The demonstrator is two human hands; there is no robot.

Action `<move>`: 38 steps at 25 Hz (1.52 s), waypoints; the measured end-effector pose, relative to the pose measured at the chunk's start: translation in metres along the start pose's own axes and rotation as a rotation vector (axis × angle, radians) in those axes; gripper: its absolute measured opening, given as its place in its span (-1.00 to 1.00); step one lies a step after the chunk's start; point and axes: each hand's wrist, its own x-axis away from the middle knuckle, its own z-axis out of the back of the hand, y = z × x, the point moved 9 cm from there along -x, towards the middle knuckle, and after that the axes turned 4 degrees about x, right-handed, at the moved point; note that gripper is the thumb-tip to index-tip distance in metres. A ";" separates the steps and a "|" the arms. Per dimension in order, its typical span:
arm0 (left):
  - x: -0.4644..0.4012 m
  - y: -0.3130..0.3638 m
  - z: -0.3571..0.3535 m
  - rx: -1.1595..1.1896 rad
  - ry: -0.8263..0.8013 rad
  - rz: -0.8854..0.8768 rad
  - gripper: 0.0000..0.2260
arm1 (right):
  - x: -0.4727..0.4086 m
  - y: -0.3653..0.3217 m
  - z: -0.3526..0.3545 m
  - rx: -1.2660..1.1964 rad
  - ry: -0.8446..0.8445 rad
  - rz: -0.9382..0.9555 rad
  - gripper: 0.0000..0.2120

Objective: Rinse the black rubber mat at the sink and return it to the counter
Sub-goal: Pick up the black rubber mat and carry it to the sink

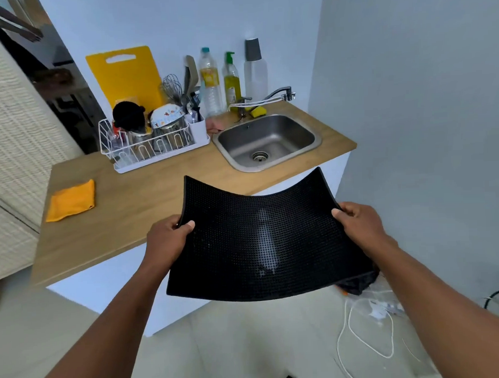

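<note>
Head camera view, looking forward and down. A person stood a little back from a wooden counter (147, 209) and held a black rubber mat (258, 239) in the air with both hands, in front of the counter's near edge and above the floor. The mat touched neither the counter nor the sink.

The left hand (166, 238) pinched the mat's left edge, thumb on top and the fingers curled underneath. The right hand (357, 222) pinched the right edge in the same manner. The mat's long axis ran from one hand to the other, and it sagged in the middle, so both held edges and the far corners curled upward.

The steel sink (312, 147) was set into the counter near its right end, straight ahead of the mat and slightly to the right, so it lay a little nearer the right hand. The tap (279, 93) stood at the counter's back edge behind the basin, and no water was seen running.

The mat was matte black, covered with a fine grid of small raised studs. A pale shiny streak ran down its middle; whether that was wetness or reflected light could not be told. Judging from this, the rinse had probably not begun, and the mat would need carrying forward over the basin.

A dish rack (153, 147) stood left of the sink, and a folded orange cloth (70, 200) lay near the counter's left edge.
</note>
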 end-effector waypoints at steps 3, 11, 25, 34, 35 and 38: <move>-0.037 0.028 -0.024 0.009 0.039 -0.022 -0.90 | -0.058 -0.007 0.023 -0.038 0.023 -0.007 -0.79; -0.150 0.059 -0.070 0.075 0.049 -0.022 -0.85 | -0.184 -0.010 0.020 -0.030 0.015 -0.014 -0.80; -0.390 0.077 -0.144 0.113 0.006 0.052 -0.87 | -0.423 -0.042 -0.032 0.105 -0.045 -0.066 -0.83; -0.460 0.072 -0.182 0.154 -0.029 0.128 -0.87 | -0.526 -0.030 -0.058 0.163 -0.076 -0.117 -0.88; -0.464 0.074 -0.186 0.150 -0.026 0.132 -0.88 | -0.539 -0.028 -0.060 0.153 -0.084 -0.123 -0.88; -0.476 0.080 -0.202 0.081 -0.010 0.151 -0.89 | -0.585 -0.019 -0.065 0.130 -0.114 -0.142 -0.83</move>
